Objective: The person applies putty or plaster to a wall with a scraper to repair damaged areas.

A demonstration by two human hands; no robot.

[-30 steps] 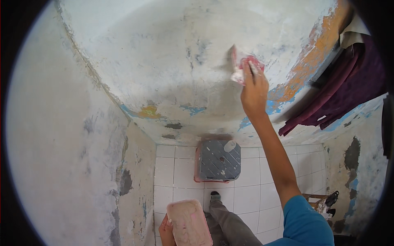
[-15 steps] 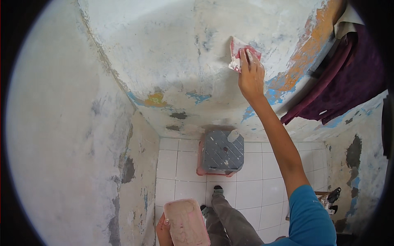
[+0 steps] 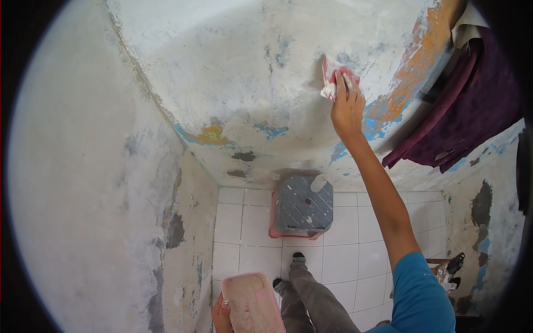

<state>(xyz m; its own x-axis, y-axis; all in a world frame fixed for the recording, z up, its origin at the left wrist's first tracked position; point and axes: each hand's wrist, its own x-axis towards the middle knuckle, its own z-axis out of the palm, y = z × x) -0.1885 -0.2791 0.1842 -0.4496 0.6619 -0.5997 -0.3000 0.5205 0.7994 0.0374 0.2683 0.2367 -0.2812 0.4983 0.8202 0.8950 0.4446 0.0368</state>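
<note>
My right hand (image 3: 348, 111) is closed on a flat red putty spreader (image 3: 330, 66) smeared with white putty. The spreader is pressed against the patchy wall (image 3: 233, 72), right of a dark streak, with my arm stretched out to it. At the lower edge, my left hand (image 3: 221, 315) grips the left side of a shallow pink tray (image 3: 226, 288). Pale pinkish-beige putty (image 3: 252, 308) coats the inside of that tray. The fingers beneath the tray are hidden.
A grey-topped stool (image 3: 302, 208) with a whitish object (image 3: 318, 183) on it stands against the wall, ahead of my feet. Purple cloth (image 3: 461, 111) hangs at the right. White floor tiles (image 3: 344, 225) lie below; another worn wall (image 3: 83, 166) rises at the left.
My right hand has shifted slightly right and down along the wall with the spreader. My left hand and the tray stay almost where they were.
</note>
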